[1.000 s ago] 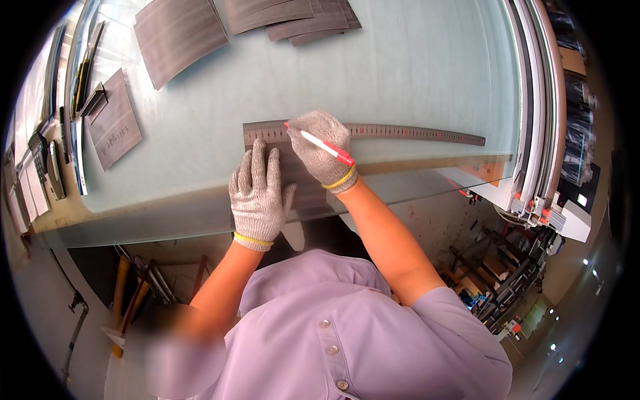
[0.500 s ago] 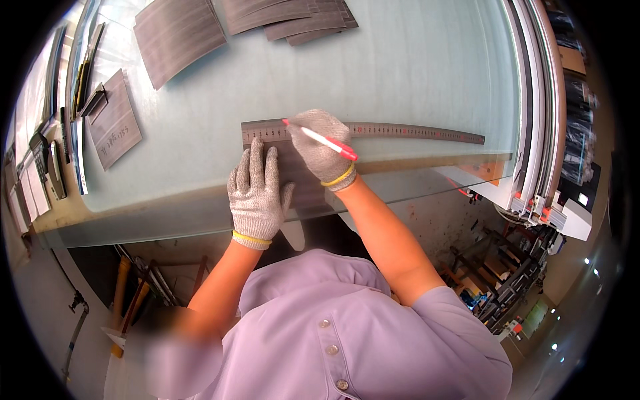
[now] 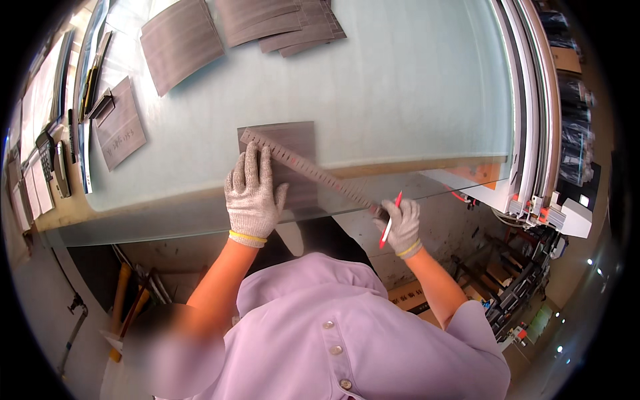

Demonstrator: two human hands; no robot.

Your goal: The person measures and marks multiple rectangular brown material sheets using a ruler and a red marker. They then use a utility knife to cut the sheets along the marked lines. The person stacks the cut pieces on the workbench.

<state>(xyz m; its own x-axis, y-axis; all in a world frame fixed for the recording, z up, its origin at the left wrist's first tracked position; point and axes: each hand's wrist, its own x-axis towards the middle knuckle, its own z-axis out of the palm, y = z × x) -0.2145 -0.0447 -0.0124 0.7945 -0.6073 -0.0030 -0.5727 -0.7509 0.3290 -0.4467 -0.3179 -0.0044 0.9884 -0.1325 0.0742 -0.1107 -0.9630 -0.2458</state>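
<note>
Clock directions are taken about the grey sheet (image 3: 299, 141), with 12 o'clock away from the body. The sheet lies flat on the glass tabletop (image 3: 413, 100), at its near edge; whether the sheet overhangs that edge cannot be told.

The gloved left hand (image 3: 255, 200) is laid palm down on the sheet's 7 o'clock part. Its fingers are extended and slightly apart, the thumb spread toward 3 o'clock; nothing is gripped. By judgement, the sheet is kept from sliding by this flat contact.

The steel ruler (image 3: 303, 165) is set slantwise across the sheet, from 10 toward 4 o'clock. Its 10 o'clock end is met by the left fingertips, presumably as a steadying point; pressure cannot be judged. Its far end is blurred and projects beyond the tabletop edge, where it appears clamped between the fingers and thumb of the gloved right hand (image 3: 400, 225). A red-and-white pen (image 3: 386, 231) is carried in the same hand, probably so that it need not be put down.

Loose grey sheets (image 3: 183, 47) are placed at 11 o'clock, with fanned sheets (image 3: 303, 30) at 12. A handwritten-on sheet (image 3: 121, 130) lies between 9 and 10 o'clock, a dark angled piece (image 3: 102, 107) resting at its top, perhaps as a weight.
</note>
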